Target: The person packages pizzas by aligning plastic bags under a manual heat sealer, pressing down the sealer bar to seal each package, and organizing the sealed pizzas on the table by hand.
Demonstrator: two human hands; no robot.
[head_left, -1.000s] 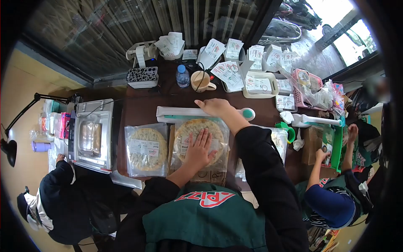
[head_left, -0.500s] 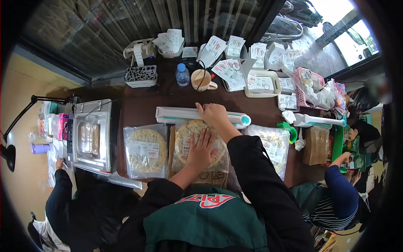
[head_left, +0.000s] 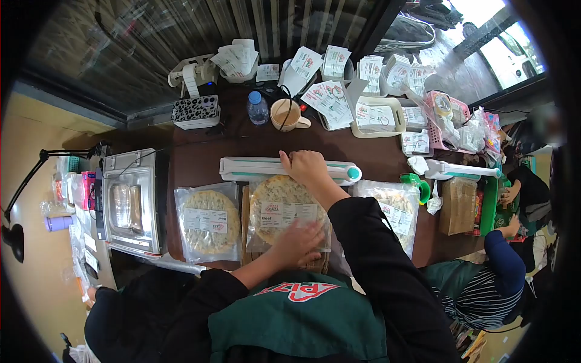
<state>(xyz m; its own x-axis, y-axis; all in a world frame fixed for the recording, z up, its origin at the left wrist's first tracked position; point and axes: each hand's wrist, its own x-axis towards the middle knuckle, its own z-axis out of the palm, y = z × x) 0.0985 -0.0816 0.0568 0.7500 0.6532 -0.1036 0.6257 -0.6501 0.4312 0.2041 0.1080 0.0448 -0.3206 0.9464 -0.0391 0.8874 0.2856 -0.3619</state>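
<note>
A bagged pizza labelled Beef (head_left: 284, 206) lies on cardboard in front of me, its top edge at a white and green bar sealer (head_left: 254, 167). My right hand (head_left: 307, 166) is closed over the sealer's arm, pressing on it. Over the lower part of the bag is my left hand (head_left: 299, 243), blurred, with its fingers apart and nothing held. To the left lies a second bagged pizza (head_left: 207, 221); a third bag (head_left: 396, 212) lies to the right, partly behind my right sleeve.
Label stacks (head_left: 330, 100) in trays line the back, beside a mug (head_left: 289, 115), a bottle (head_left: 257, 109) and a label printer (head_left: 190, 75). A metal vacuum machine (head_left: 130, 199) stands left. Co-workers are at both sides, one by a green crate (head_left: 489, 206).
My left hand has slid down and right off the middle of the pizza, uncovering its label. My right hand stays on the sealer. The left co-worker has moved lower in view.
</note>
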